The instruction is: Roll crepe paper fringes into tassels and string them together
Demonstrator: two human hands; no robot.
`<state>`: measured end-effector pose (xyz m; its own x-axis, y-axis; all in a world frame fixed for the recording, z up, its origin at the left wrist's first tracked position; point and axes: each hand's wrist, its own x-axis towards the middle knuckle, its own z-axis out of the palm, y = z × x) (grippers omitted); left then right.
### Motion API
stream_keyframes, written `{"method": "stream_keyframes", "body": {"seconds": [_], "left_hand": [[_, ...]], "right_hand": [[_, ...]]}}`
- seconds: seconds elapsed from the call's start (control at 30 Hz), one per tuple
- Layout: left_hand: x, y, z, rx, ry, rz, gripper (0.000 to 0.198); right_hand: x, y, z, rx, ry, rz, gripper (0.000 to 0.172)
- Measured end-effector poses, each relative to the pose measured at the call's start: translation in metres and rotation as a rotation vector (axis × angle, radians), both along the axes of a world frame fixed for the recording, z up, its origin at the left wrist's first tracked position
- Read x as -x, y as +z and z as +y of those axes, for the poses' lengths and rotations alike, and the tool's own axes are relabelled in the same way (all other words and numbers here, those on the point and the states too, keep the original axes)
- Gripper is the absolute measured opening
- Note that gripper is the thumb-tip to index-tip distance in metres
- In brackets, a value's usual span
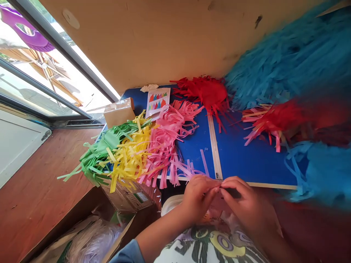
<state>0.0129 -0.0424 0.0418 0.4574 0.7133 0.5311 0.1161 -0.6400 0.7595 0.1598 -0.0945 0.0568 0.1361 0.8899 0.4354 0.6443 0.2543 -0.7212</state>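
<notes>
My left hand (197, 196) and my right hand (244, 204) meet at the near edge of the blue table (241, 157), fingertips pinched together on a small pink paper piece (218, 199) held over my lap. What exactly lies between the fingers is hard to see. Just beyond my left hand lies a pile of pink fringed paper strips (170, 142). Yellow fringed strips (131, 153) and green fringed strips (101, 149) lie beside it to the left.
Red fringe (207, 91) lies at the table's far side, more red and pink fringe (271, 120) at the right, and large blue fringe (290, 58) behind. A printed card (157, 100) and a brown wrapped box (119, 113) sit at the back left. Cardboard boxes (128, 199) stand below the table edge.
</notes>
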Motion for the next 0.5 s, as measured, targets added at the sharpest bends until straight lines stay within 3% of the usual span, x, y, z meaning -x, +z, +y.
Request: {"method": "stream_keyframes", "body": {"seconds": [0.13,0.33,0.43,0.5], "left_hand": [[0.010,-0.004,-0.001,-0.058,-0.007,0.048,0.011],[0.018,-0.002,-0.010,0.254,0.004,0.102,0.025],[0.020,-0.003,-0.012,0.490,0.016,0.053,0.028],[0.021,-0.004,-0.010,0.557,0.032,0.018,0.030]], "right_hand": [[-0.017,-0.013,0.040,-0.100,0.023,-0.221,0.013],[-0.013,-0.031,0.120,0.099,-0.036,-0.542,0.015],[-0.009,-0.032,0.127,0.086,-0.013,-0.504,0.017],[-0.010,-0.033,0.118,0.071,0.001,-0.456,0.017]]}}
